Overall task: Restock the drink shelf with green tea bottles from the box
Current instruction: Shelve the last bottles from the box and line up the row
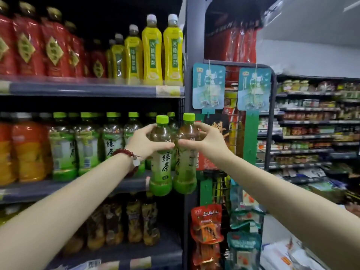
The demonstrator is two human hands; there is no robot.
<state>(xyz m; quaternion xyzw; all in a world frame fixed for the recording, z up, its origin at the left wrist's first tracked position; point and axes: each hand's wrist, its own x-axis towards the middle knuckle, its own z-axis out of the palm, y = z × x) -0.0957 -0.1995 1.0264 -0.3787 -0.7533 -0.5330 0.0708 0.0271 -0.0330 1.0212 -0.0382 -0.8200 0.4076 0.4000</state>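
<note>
I hold two green tea bottles side by side in the air at the right end of the middle shelf. My left hand grips the upper body of the left green tea bottle, label facing me. My right hand grips the shoulder of the right green tea bottle. Both bottles are upright, touching each other, their bases level with the shelf's front lip. Several more green tea bottles stand in rows on that shelf to the left. The box is out of view.
Orange juice bottles fill the shelf's far left. Yellow pear drinks and red bottles stand on the shelf above, dark tea bottles below. A grey upright post borders the shelf; snack packets hang on a wire rack to its right.
</note>
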